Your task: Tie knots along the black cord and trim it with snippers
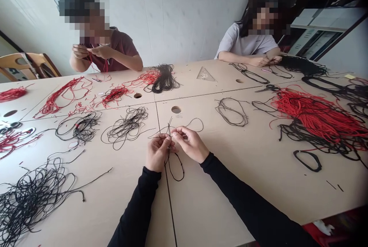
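Near the middle of the table, my left hand (157, 150) pinches a thin black cord (183, 170) between thumb and fingers. Close on its right, my right hand (189, 143) has its thumb and fingertips pressed together on the same cord, near its crossing strands. A loop of the cord hangs below the hands onto the table, and loose ends stick out above and to both sides. The exact crossing of the strands is partly hidden by the fingertips.
Black cord bundles (128, 124) lie left, with a large tangle (31, 197) front left. Red cords (313, 113), scissors (270, 88) and a black coil (232, 112) lie right. A set square (205, 74) sits farther back. Two people work across the table (207, 201).
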`<state>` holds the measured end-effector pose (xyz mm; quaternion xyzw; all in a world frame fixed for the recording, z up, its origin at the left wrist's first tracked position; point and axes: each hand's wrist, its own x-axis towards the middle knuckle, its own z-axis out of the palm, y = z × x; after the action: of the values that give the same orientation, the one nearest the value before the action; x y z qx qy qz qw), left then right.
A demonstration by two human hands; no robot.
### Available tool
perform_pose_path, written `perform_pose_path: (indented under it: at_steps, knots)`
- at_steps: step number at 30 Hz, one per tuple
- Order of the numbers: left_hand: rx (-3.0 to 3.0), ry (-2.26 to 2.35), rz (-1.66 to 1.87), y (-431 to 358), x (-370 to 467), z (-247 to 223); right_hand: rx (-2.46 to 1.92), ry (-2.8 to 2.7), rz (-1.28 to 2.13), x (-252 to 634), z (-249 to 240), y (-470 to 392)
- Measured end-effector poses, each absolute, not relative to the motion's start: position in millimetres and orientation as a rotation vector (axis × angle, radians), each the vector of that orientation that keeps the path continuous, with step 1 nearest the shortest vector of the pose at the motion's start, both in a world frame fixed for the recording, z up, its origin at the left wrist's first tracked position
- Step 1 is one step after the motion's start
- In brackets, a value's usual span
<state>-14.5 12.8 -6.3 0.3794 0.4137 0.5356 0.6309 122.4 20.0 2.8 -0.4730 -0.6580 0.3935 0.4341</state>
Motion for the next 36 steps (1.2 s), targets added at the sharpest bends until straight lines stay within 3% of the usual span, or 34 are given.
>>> perform_pose_path:
  at_steps: [36]
  knots:
    - [0.844,1.039,1.249,14.0,-14.8,-6.0,-1.223,-1.694,0.904,121.7,2.0,19.8]
